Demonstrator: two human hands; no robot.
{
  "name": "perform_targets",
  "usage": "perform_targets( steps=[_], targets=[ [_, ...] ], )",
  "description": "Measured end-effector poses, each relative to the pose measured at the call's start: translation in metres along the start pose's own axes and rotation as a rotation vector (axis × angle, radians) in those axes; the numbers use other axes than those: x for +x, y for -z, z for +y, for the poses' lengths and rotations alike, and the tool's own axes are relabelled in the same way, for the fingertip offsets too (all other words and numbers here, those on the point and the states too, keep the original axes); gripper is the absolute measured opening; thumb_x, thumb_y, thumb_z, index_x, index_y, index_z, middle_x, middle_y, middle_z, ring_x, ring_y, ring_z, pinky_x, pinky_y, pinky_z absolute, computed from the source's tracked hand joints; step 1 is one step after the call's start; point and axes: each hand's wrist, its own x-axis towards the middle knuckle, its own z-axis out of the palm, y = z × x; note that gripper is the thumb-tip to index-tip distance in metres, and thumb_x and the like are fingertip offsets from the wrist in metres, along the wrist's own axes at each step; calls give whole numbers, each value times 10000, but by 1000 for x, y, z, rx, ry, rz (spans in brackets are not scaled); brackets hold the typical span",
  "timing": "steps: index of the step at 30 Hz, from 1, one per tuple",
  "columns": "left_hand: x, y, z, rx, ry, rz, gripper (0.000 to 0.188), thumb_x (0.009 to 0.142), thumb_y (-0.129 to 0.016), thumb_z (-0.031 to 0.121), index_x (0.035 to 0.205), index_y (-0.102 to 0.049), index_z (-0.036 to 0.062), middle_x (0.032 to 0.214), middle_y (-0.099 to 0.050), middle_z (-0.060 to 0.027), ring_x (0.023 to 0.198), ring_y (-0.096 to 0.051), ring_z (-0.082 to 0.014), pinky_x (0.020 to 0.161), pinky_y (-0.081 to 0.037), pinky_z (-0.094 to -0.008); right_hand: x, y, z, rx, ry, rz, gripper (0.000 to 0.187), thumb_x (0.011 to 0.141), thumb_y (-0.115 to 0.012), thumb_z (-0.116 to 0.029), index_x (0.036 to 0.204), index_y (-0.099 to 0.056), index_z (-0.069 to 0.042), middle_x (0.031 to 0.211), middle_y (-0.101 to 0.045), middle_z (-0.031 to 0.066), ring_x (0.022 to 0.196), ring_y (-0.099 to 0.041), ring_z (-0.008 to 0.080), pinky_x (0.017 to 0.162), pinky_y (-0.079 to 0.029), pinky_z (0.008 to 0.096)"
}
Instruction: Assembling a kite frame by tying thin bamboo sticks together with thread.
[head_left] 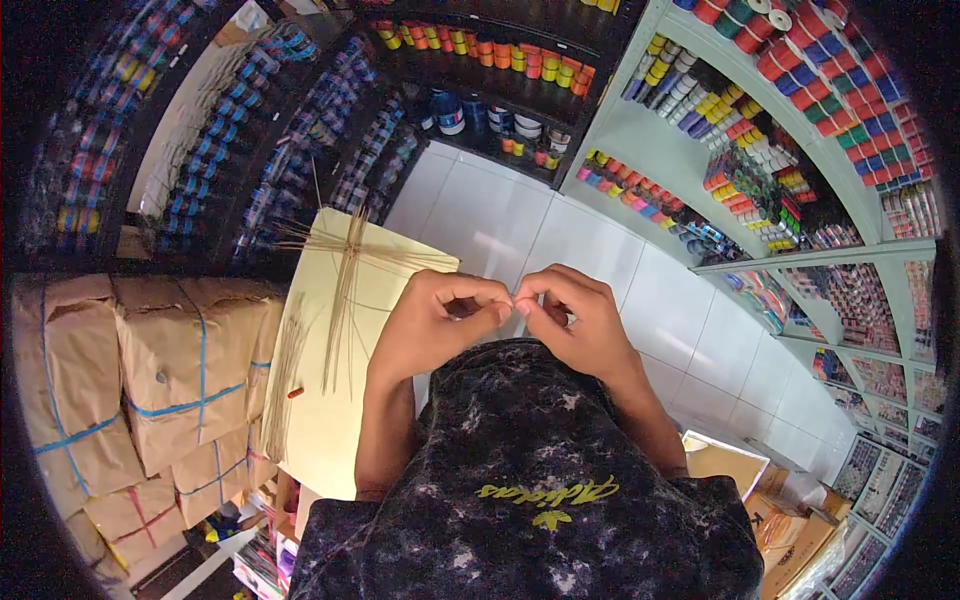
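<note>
Along the right, tall pale-green shelving (652, 133) filled with multicoloured spools (835, 92). At the left, stacked brown-paper parcels (185, 360) bound with blue cord. Beside these, a flat pale-yellow worktop (390, 290), and lying across it, long thin brown sticks (352, 247), crossed and partly bundled. Just right of the sticks, left hand (437, 318) and right hand (578, 322) raised, fingertips to fingertips. Grip curled inward; cannot tell whether clenched bare or grasping something tiny. Near the worktop's left edge, a small red rod-shaped piece (295, 393).
</note>
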Motion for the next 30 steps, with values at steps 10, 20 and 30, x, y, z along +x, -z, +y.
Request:
perform_targets(
  steps=[10,20,30],
  targets=[
    [2,-3,-3,8,-28,83,68,889,-697,0,935,-729,-38,790,-690,20,739,-562,-16,646,-471,-210,0,-5,2,-43,-7,-9,114,871,-692,-78,969,-644,-47,819,-616,53,681,-601,150,593,-487,290],
    [3,-5,3,258,2,77,93,876,-700,-15,958,-730,-46,877,-744,-65,795,-652,-79,715,-537,-250,3,-3,7,-203,174,-1,97,888,-672,-53,979,-654,-23,863,-644,80,693,-624,212,622,-503,321],
    [-4,-1,9,94,-3,21,79,885,-700,-15,947,-738,-47,835,-727,-50,771,-618,-67,700,-518,-244,10,2,4,-34,119,-52,69,915,-653,-39,981,-662,-22,861,-635,61,683,-594,146,592,-467,276]
  ],
)
